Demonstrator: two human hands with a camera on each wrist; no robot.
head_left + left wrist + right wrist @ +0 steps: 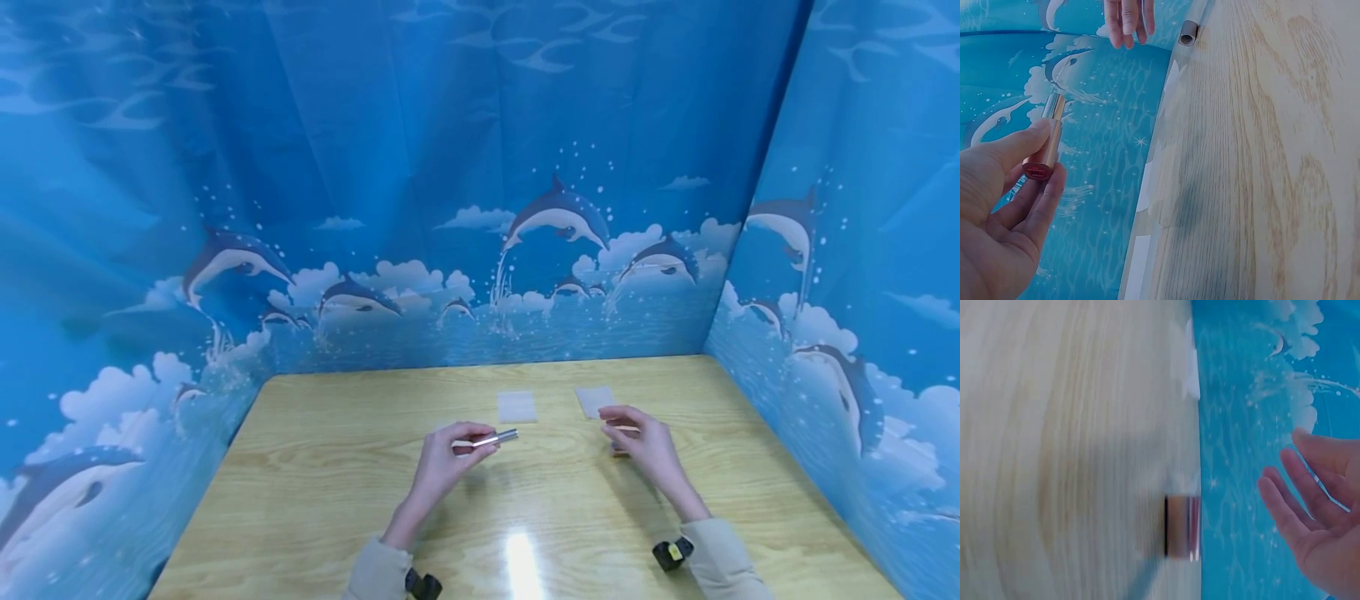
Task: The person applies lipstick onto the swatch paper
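Light yellow wood with wavy grain makes a wide table (322,500), and a white glare spot (523,567) shines at the bottom middle of the head view. Two pale puffy sleeves (382,571) come in from the bottom edge, each with a small black camera (423,585) at the wrist. Just left of the middle, the left hand (441,460) pinches a short shiny metal tube (498,437) with a dark red end, held up over the wood. To the right, the right hand (648,446) holds nothing, its fingers loosely bent. Under it, a small hollow coppery cap (1179,528) lies on its side. The hands are well apart, with room to move between them. More wood runs out to the left and right edges. Farther up, two thin white squares (517,407) lie side by side with a gap; the right one is near the right hand's fingertips. Past them, the straight far edge meets a blue sheet wall with jumping dolphins (412,167).
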